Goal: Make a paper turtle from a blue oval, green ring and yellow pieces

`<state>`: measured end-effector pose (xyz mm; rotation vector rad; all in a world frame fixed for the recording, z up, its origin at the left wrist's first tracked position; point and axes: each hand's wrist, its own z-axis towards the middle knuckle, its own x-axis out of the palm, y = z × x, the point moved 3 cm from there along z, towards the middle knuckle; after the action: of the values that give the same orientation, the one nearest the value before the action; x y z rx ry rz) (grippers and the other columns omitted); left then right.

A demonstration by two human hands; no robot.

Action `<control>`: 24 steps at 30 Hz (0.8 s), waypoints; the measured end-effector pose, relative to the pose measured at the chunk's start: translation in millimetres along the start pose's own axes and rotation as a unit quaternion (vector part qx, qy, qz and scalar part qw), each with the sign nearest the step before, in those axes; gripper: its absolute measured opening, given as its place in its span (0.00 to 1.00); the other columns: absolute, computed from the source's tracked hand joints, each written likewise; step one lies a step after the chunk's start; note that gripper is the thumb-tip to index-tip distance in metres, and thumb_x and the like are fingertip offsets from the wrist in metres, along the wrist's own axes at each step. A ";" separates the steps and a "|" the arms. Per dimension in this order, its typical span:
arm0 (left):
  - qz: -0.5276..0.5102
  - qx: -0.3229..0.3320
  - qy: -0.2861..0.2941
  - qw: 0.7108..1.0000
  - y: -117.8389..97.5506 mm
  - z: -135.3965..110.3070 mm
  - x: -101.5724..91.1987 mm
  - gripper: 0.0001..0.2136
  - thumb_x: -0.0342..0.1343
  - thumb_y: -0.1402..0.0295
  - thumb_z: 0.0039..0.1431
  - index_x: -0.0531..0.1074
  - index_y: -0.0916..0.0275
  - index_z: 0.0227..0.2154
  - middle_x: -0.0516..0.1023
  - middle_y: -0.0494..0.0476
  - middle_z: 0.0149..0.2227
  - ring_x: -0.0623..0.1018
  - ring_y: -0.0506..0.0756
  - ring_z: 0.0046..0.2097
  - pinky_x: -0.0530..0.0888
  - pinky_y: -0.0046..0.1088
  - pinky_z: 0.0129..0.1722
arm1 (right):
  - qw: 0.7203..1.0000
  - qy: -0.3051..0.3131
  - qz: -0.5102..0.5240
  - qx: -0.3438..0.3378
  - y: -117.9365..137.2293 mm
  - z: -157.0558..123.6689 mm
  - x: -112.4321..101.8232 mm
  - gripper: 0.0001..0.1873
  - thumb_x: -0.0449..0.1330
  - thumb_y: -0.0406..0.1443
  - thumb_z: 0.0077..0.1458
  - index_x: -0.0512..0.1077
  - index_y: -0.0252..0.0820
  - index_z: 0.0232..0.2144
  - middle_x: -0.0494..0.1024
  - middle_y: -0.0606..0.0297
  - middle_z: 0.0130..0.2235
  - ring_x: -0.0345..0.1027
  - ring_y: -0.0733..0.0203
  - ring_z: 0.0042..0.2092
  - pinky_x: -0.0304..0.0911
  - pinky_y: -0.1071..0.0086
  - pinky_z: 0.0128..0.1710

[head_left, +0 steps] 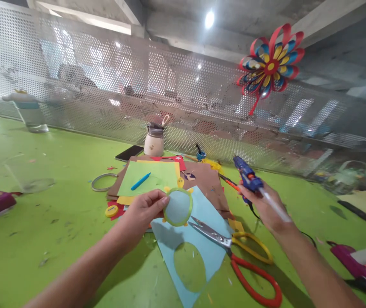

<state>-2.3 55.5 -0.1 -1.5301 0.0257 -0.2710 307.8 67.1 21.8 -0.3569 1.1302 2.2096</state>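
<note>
My left hand point(147, 209) pinches the edge of a small round paper turtle point(178, 207), with a pale blue disc inside a green ring and yellow bits around the rim. In my right hand point(268, 205) is a blue hot glue gun point(247, 173), a clear glue stick poking from its back and its nozzle turned away from me. Under the turtle lies a light blue sheet point(213, 214) with a round hole cut out. Scissors point(213, 236) with one red and one yellow handle rest partly open on that sheet.
Brown cardboard point(205, 175) carries a light green sheet point(131, 179) and a blue pen point(141, 181). Behind stand a phone point(129, 152) and a bottle point(153, 141). A tape ring point(104, 182) lies left. Purple tools point(359, 265) sit right. A paper flower point(271, 66) hangs before the mesh screen point(185, 94).
</note>
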 end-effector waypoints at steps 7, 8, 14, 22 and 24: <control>0.107 0.067 -0.032 0.991 -4.0 -2.6 1.5 0.12 0.60 0.58 0.53 0.72 0.60 0.22 0.68 0.50 0.20 0.68 0.53 0.26 0.65 0.27 0.27 | 0.943 0.222 0.225 0.101 51.6 -33.5 4.6 0.15 0.57 0.45 0.61 0.76 0.48 0.45 0.80 0.59 0.37 0.73 0.55 0.36 0.69 0.62 0.36; 0.127 0.078 -0.039 0.988 -4.3 -3.8 1.3 0.11 0.59 0.59 0.53 0.72 0.60 0.22 0.68 0.50 0.20 0.67 0.53 0.25 0.64 0.27 0.26 | 0.942 0.237 0.214 0.102 56.3 -36.8 7.5 0.14 0.57 0.45 0.61 0.77 0.48 0.44 0.80 0.59 0.37 0.72 0.55 0.37 0.68 0.63 0.38; 0.314 0.218 -0.091 0.919 -6.7 -17.7 -0.7 0.05 0.56 0.66 0.59 0.74 0.57 0.28 0.75 0.50 0.24 0.71 0.52 0.26 0.62 0.26 0.28 | 0.955 0.222 0.152 0.128 59.3 -49.7 14.3 0.15 0.59 0.48 0.58 0.80 0.49 0.40 0.81 0.59 0.38 0.74 0.51 0.41 0.69 0.61 0.43; 0.372 0.388 -0.126 0.834 -18.7 -32.9 8.0 0.14 0.55 0.77 0.58 0.75 0.52 0.43 0.83 0.52 0.40 0.81 0.56 0.36 0.71 0.25 0.35 | 0.956 0.127 0.206 0.164 67.6 -59.9 5.5 0.15 0.64 0.49 0.53 0.81 0.47 0.37 0.82 0.57 0.36 0.77 0.48 0.40 0.74 0.60 0.40; 0.358 0.408 -0.134 0.829 -23.4 -36.7 7.1 0.17 0.55 0.79 0.57 0.75 0.51 0.44 0.83 0.51 0.42 0.82 0.57 0.41 0.73 0.27 0.41 | 0.949 0.126 0.234 0.172 65.7 -62.2 7.2 0.14 0.65 0.48 0.53 0.80 0.48 0.37 0.83 0.57 0.36 0.77 0.48 0.40 0.75 0.61 0.39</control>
<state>-6.0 17.7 22.4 -0.6036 0.2287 0.4969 257.8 -8.7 22.7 -0.2425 1.8692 2.3379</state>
